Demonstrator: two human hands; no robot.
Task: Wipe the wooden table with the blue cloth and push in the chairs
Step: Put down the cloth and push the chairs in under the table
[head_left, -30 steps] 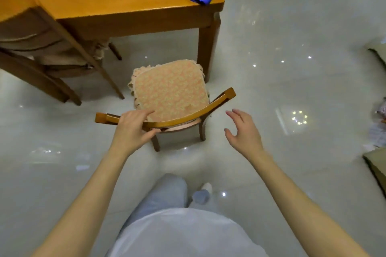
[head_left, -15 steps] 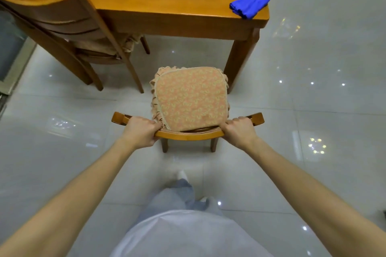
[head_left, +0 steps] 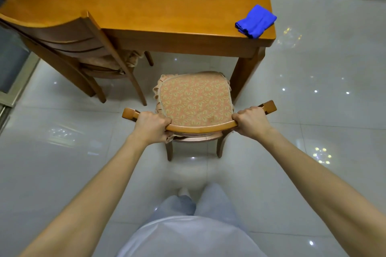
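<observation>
Chair backrest (head_left: 200, 129) now gripped by right hand (head_left: 251, 121) alongside left hand (head_left: 151, 126).

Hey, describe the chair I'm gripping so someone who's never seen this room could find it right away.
Start at the wooden table with the blue cloth on its near right corner. The chair stands just in front of that corner. Unlike the other chair, drawn up to the table on the left, its patterned cushion shows fully.

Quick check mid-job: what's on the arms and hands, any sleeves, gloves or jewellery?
The left hand and right hand are bare: no gloves, no rings or watch visible. Both forearms are uncovered, with no sleeve in view. Below them show a white top and pale grey-blue trousers.
</observation>
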